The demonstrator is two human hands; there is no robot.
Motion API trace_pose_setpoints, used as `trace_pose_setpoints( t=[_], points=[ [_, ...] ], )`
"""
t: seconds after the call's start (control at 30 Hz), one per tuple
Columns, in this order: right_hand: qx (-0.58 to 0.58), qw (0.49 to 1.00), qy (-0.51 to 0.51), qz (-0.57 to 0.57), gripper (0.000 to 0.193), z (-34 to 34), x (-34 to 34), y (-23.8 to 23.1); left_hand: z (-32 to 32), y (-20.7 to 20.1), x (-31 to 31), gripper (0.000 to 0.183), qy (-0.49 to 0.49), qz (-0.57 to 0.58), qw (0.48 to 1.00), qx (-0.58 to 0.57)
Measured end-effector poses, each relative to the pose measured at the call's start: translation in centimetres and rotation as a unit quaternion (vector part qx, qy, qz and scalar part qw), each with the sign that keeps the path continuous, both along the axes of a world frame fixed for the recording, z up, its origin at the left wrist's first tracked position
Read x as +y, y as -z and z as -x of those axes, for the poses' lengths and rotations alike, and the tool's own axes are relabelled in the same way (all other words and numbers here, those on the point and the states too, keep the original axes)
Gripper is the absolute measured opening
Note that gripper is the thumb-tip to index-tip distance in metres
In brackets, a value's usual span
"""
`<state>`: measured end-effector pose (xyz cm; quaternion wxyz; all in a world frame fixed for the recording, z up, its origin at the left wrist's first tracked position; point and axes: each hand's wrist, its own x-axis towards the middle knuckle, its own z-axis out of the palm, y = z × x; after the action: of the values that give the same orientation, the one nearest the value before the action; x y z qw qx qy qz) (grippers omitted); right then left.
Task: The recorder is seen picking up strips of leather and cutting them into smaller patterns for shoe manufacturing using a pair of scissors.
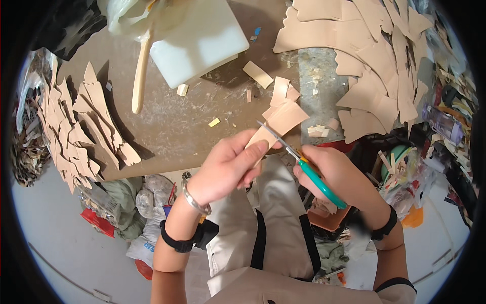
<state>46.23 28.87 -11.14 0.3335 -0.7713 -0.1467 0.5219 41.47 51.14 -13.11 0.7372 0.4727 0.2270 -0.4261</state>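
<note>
My left hand (223, 164) pinches a tan, leather-like piece (261, 138) between thumb and fingers, just off the table's near edge. In my right hand (334, 169) is a pair of scissors (322, 185) with green handles. Their blades point up and left and lie across the held piece, close to my left thumb. Whether the blades are apart is hard to make out. Just beyond, small tan offcuts (280, 92) lie overlapping on the table, and a wider tan piece (289, 117) adjoins the held one; I cannot tell if it is held too.
Scallop-edged tan pieces (372, 101) are heaped at the right, with more jagged pieces (63, 131) at the left. A white board (202, 45) lies at the back of the brown table (172, 131), near a wooden-handled tool (142, 73). Bags and an orange bin (326, 218) stand below.
</note>
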Motion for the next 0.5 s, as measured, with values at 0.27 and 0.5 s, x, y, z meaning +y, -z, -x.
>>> trace_pose_setpoints(
  t=[0.27,0.5],
  points=[
    [0.168,0.967,0.140,0.128,0.019,0.5,1.0,3.0,0.5,2.6,0.8,0.034,-0.001,0.013,0.999,0.029],
    [0.170,0.887,0.400,-0.156,0.039,1.2,2.8,1.5,1.9,-1.2,-1.3,0.077,0.043,0.003,0.998,-0.051]
  ],
)
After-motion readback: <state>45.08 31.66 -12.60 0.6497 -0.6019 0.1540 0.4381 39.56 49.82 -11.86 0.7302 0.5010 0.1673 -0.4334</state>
